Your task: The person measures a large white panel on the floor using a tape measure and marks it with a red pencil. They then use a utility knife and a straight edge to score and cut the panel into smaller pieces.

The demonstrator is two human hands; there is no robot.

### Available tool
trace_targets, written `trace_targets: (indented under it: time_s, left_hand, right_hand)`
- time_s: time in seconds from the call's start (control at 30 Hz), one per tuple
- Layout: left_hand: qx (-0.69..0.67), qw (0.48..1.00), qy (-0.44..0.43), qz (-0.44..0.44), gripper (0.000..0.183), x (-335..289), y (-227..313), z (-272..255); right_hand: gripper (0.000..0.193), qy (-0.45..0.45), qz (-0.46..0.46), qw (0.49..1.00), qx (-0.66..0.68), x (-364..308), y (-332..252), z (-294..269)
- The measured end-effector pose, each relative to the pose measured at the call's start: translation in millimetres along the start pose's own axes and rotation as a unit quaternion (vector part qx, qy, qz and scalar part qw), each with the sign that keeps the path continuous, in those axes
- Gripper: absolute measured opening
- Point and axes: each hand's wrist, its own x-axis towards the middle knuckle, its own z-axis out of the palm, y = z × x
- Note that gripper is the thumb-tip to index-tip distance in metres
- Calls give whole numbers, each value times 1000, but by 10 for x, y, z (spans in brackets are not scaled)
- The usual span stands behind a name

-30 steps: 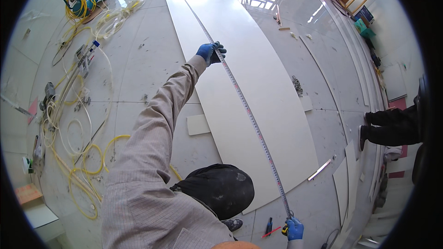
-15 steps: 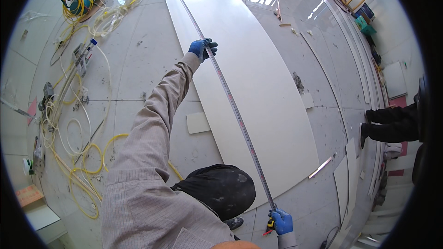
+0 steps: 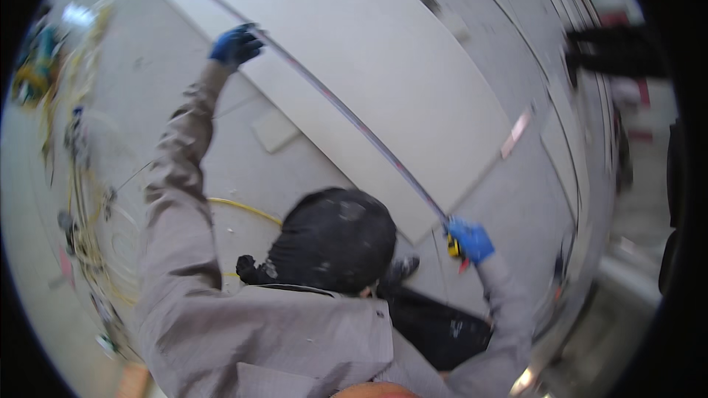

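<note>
A long extended tape measure blade (image 3: 346, 114) runs diagonally over a large white panel (image 3: 435, 96). In a blue glove, my right hand (image 3: 472, 240) grips the yellow and black tape measure case (image 3: 453, 247) just past the panel's near corner. My left hand (image 3: 236, 46), also gloved in blue, is closed round the blade farther up, by the panel's left edge. The blade's far end is blurred near the top of the view.
A small pale board piece (image 3: 274, 130) lies beside the panel's left edge. Yellow hose (image 3: 247, 208) and tangled cords (image 3: 85, 243) lie at the left. A shiny strip (image 3: 518, 133) lies off the right corner. A person's dark-clad legs (image 3: 619, 51) are at the far right.
The view has turned and blurred, so the panel slants more. My right hand with the case appears higher in view, and my left hand farther left. Both still hold the tape measure.
</note>
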Motion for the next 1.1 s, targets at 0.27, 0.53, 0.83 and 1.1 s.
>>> trace_targets:
  time_s: [0.27,0.53,0.83,1.1]
  left_hand:
    - [341,891,-247,-168,36,-1627,-1438,1440]
    - [731,299,-492,367,63,-1827,-2155,2278]
    - [685,197,-569,409,84,-1332,-2292,2583]
    - [711,153,-485,486,76,-892,-2411,3240]
  right_hand:
    - [29,9,63,998,-16,37,1810,-19]
    - [36,196,98,970,-103,389,2550,790]
    - [43,209,115,950,-200,412,2310,701]
    - [33,320,106,892,-303,705,2417,160]
